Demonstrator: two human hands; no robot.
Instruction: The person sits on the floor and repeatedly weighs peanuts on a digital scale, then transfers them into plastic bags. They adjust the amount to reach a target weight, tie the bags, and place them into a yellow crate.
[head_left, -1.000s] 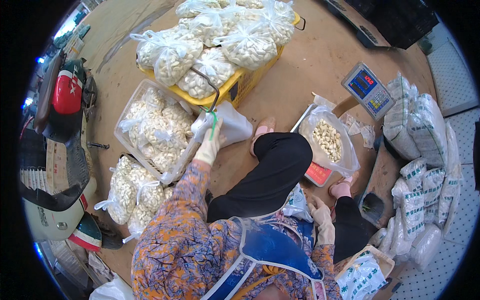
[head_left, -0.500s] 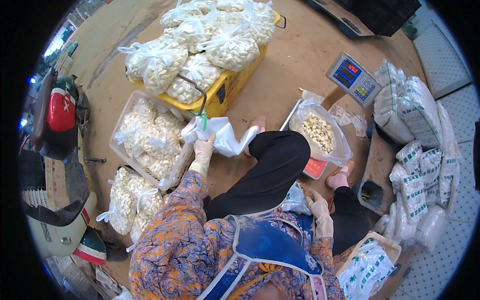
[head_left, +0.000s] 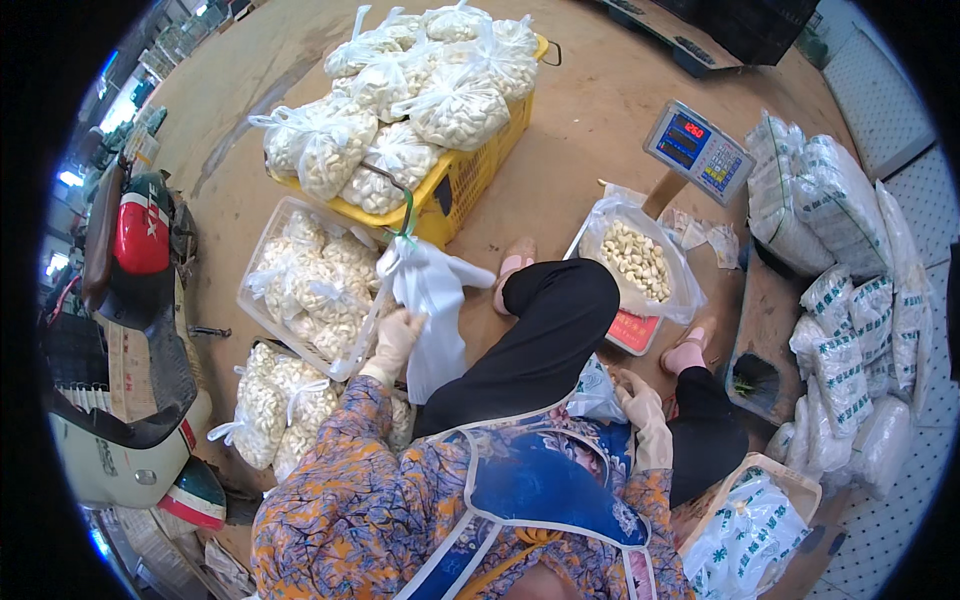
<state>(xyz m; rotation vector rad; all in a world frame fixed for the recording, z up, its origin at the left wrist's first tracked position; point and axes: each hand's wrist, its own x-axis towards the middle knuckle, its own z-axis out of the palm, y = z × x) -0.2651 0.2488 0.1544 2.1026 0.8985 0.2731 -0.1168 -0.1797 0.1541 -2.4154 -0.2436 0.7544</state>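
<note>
White plastic bags [head_left: 432,310] hang from a green-tipped metal hook [head_left: 405,208] at the yellow crate's near side. My left hand [head_left: 397,342], in a pale glove, is closed at the left edge of the hanging bags, its fingers curled on the plastic. My right hand [head_left: 643,410], gloved too, rests by my lap with bent fingers, beside a white plastic packet [head_left: 597,392]; what it holds, if anything, is hidden. Ahead of my knees, an open clear bag of pale peeled pieces [head_left: 638,262], possibly garlic cloves, sits on a scale with a raised display [head_left: 698,152].
A yellow crate [head_left: 470,185] is heaped with tied bags of pale pieces. A white basket [head_left: 262,300] and more filled bags [head_left: 262,405] lie to my left, near a parked scooter [head_left: 135,350]. Wrapped bag packs [head_left: 840,215] and a tray [head_left: 808,490] are on my right.
My left hand has come down and slightly left from near the hook. The white bags, stretched sideways before, now hang lower and straighter. My right hand has barely moved.
</note>
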